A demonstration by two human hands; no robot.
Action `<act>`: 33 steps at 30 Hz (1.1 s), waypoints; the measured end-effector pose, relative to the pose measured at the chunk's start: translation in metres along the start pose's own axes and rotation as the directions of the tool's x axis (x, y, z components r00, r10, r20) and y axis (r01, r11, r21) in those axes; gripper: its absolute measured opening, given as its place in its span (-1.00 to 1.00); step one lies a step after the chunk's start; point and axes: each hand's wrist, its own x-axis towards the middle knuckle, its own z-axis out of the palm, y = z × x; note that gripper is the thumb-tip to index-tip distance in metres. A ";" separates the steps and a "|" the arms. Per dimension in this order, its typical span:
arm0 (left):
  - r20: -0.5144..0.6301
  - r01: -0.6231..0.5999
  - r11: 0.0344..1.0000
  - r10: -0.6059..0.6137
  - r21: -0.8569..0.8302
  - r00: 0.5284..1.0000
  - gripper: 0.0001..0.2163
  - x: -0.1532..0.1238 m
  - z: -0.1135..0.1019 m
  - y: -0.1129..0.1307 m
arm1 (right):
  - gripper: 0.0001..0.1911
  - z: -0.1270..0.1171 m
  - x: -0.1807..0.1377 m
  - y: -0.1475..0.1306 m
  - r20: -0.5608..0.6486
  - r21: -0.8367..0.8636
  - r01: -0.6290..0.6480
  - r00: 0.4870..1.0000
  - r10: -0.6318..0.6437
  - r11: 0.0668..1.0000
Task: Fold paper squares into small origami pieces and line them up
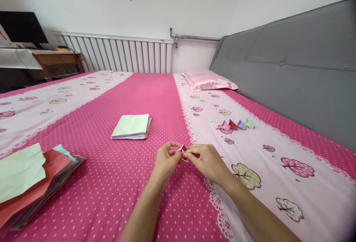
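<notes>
Paper sheets (52, 171) lie at my far left in one loose pile, with one pale green, one red and a corner of light blue showing at the top; the darker ones beneath I can't count. Beyond them, one black monitor (20, 28) stands on one wooden desk (55, 62), and one white radiator (119, 52) runs along the wall, under two red words. Next comes one neat stack of small squares (132, 126) on the dotted pink bedspread (105, 175), a pale green square uppermost; its edges lie too close to number. Right of that and nearer me are my two hands, held together over the bed. My left hand (167, 154) pinches one small folded pink paper (182, 148) between thumb and fingers, and my right hand (205, 160) grips the same piece from the other side, so the paper sits between my fingertips. Further back is one pink pillow (208, 80). To the right of my hands, four folded pieces rest close together in a row on the pale printed band: one pink (224, 126), one red (233, 125), one blue (241, 124), one green (249, 123). One grey headboard (294, 49) closes off that side.
</notes>
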 end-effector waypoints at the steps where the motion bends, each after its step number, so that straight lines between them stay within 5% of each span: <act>1: 0.000 0.015 1.000 -0.015 -0.013 1.000 -0.81 -0.001 0.001 0.002 | -0.74 0.001 0.000 0.000 -0.008 -0.012 -0.003 1.000 0.002 1.000; 12: -0.064 0.080 0.990 -0.088 -0.120 0.994 -0.75 -0.002 -0.002 0.002 | -0.88 0.008 -0.001 -0.002 -0.106 0.068 -0.002 0.994 0.009 0.998; 25: -0.101 0.039 0.991 -0.052 -0.131 0.993 -0.83 -0.002 0.001 0.004 | -0.67 0.010 -0.004 -0.006 -0.150 -0.090 0.058 0.986 -0.071 0.994; 33: -0.097 0.032 0.990 -0.046 -0.138 0.994 -0.78 -0.002 0.000 0.003 | -0.76 0.007 -0.005 -0.007 -0.123 -0.206 0.069 0.988 -0.096 0.976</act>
